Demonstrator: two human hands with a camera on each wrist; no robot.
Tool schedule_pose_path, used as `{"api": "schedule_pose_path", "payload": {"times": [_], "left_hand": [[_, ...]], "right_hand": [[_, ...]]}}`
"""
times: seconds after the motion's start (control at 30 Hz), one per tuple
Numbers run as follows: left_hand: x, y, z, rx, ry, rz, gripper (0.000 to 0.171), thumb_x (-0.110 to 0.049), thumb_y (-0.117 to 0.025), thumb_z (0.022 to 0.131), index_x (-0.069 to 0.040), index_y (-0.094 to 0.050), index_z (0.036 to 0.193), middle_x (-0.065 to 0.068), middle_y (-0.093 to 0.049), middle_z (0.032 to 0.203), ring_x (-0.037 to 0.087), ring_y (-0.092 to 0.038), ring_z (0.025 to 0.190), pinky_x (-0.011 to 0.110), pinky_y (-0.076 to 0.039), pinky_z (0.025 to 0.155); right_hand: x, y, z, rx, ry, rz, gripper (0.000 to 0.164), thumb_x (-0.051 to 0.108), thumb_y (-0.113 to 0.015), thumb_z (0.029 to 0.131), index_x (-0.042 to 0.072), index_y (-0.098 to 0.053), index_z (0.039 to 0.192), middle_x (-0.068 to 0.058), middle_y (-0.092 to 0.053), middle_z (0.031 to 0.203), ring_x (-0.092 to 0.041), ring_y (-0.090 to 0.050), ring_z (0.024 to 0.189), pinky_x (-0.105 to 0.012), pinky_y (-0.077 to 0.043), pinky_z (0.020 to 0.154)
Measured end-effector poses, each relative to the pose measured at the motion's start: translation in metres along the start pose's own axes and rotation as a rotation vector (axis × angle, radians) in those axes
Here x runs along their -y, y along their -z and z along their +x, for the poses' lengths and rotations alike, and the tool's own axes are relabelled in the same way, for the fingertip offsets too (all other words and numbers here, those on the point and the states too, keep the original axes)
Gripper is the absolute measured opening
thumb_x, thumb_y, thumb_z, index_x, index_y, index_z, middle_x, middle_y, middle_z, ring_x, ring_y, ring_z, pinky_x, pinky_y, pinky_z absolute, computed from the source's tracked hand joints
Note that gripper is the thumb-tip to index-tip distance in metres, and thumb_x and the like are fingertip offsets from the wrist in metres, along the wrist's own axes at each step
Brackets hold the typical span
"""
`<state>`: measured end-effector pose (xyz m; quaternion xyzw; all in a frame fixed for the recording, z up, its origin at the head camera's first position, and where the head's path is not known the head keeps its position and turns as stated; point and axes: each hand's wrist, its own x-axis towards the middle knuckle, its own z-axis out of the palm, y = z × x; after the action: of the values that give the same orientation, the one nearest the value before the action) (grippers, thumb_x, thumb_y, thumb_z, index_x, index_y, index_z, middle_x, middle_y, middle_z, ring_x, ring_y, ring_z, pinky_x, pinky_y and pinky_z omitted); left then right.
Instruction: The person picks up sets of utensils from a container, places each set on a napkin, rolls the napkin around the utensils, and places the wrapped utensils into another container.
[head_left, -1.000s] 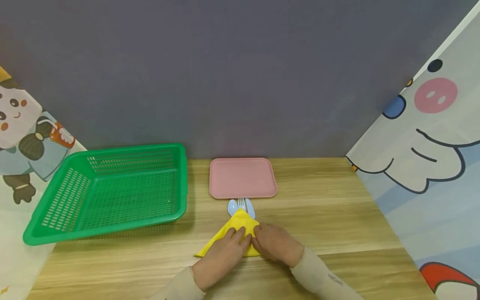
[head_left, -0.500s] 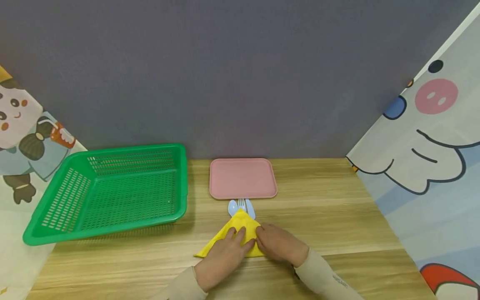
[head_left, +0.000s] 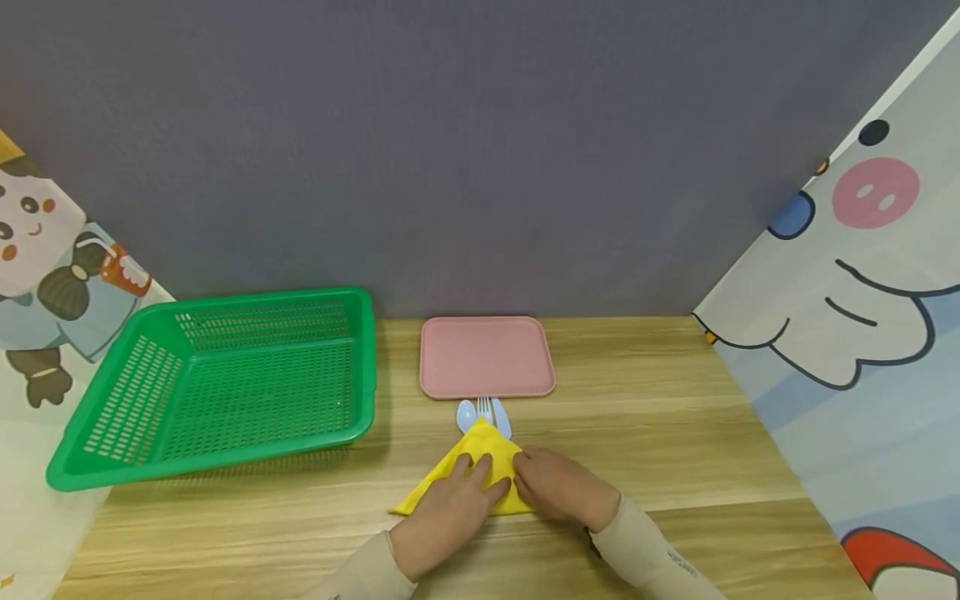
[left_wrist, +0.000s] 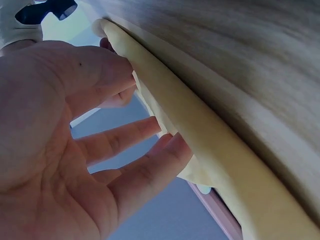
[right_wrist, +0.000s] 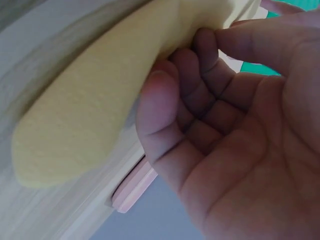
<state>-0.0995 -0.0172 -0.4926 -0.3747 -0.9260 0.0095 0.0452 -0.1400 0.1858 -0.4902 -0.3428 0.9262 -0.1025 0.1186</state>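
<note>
A yellow cloth (head_left: pixel 483 437), folded with its point toward the back, lies over the lower ends of a pale blue spoon (head_left: pixel 466 414), fork (head_left: pixel 484 407) and knife (head_left: pixel 502 418). Spread fingers of my left hand (head_left: pixel 450 512) press on the cloth from the front left. At its right side, my right hand (head_left: pixel 562 487) has curled fingers and pinches the cloth. The right wrist view shows thumb and forefinger meeting at the cloth (right_wrist: pixel 85 110). In the left wrist view, straight fingertips touch the cloth (left_wrist: pixel 200 125). The cutlery handles are hidden.
Just behind the cutlery lies a pink tray (head_left: pixel 487 357) near the grey back wall (head_left: pixel 480 167). A green perforated basket (head_left: pixel 262 404) stands at the left of the wooden table (head_left: pixel 660 417). Cartoon-printed panels flank both sides.
My right hand has shifted slightly to the right, and the cloth's right part beneath it has spread a little that way. My left hand stays in nearly the same place.
</note>
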Motion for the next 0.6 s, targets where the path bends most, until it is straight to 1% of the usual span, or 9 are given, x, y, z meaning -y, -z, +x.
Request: {"api": "schedule_pose_path", "payload": {"times": [0.2, 0.3, 0.4, 0.47, 0.53, 0.6], "left_hand": [[0.0008, -0.0005, 0.0006, -0.015, -0.004, -0.03, 0.04, -0.009, -0.066, 0.094, -0.027, -0.066, 0.129, 0.014, -0.056, 0.132, 0.03, -0.056, 0.105, 0.028, -0.055, 0.052], [0.0006, -0.0001, 0.0007, -0.018, -0.001, -0.04, 0.039, -0.009, -0.065, 0.094, -0.026, -0.066, 0.129, 0.014, -0.056, 0.132, 0.03, -0.056, 0.105, 0.029, -0.055, 0.052], [0.0005, 0.0008, 0.0009, -0.005, 0.001, -0.051, 0.04, -0.009, -0.065, 0.094, -0.026, -0.067, 0.129, 0.014, -0.056, 0.132, 0.03, -0.055, 0.105, 0.029, -0.056, 0.054], [0.0001, 0.0018, 0.0011, 0.006, 0.002, -0.058, 0.041, -0.008, -0.065, 0.094, -0.026, -0.067, 0.13, 0.014, -0.055, 0.133, 0.031, -0.055, 0.106, 0.029, -0.056, 0.055], [0.0001, 0.0029, 0.0012, 0.024, 0.007, -0.068, 0.043, -0.008, -0.066, 0.093, -0.027, -0.066, 0.131, 0.014, -0.055, 0.134, 0.031, -0.055, 0.108, 0.03, -0.057, 0.056], [0.0003, 0.004, 0.0013, 0.04, 0.014, -0.08, 0.044, -0.007, -0.067, 0.092, -0.027, -0.066, 0.132, 0.015, -0.054, 0.136, 0.033, -0.055, 0.11, 0.031, -0.058, 0.057]], "right_hand": [[-0.0014, 0.0016, 0.0007, 0.003, -0.027, 0.038, 0.019, 0.01, -0.058, 0.096, 0.012, -0.052, 0.078, 0.005, -0.043, 0.072, -0.008, -0.039, 0.061, -0.026, -0.043, 0.055], [-0.003, 0.0019, 0.0011, -0.023, -0.029, 0.069, 0.022, 0.008, -0.059, 0.093, 0.014, -0.05, 0.074, 0.006, -0.041, 0.07, -0.008, -0.037, 0.06, -0.025, -0.039, 0.054], [-0.0053, 0.002, 0.0009, -0.048, -0.033, 0.11, 0.025, 0.006, -0.061, 0.091, 0.014, -0.048, 0.072, 0.006, -0.04, 0.067, -0.008, -0.036, 0.058, -0.024, -0.038, 0.052], [-0.0067, 0.002, -0.0005, -0.063, -0.045, 0.127, 0.024, 0.006, -0.064, 0.091, 0.013, -0.048, 0.075, 0.006, -0.041, 0.068, -0.008, -0.037, 0.059, -0.024, -0.038, 0.052], [-0.0077, 0.0013, -0.0021, -0.08, -0.064, 0.124, 0.021, 0.009, -0.07, 0.091, 0.011, -0.051, 0.082, 0.005, -0.044, 0.071, -0.009, -0.041, 0.062, -0.025, -0.041, 0.054], [-0.0079, 0.0005, -0.0034, -0.105, -0.089, 0.101, 0.022, 0.013, -0.075, 0.089, 0.008, -0.054, 0.091, 0.002, -0.048, 0.077, -0.011, -0.045, 0.066, -0.027, -0.046, 0.057]]}}
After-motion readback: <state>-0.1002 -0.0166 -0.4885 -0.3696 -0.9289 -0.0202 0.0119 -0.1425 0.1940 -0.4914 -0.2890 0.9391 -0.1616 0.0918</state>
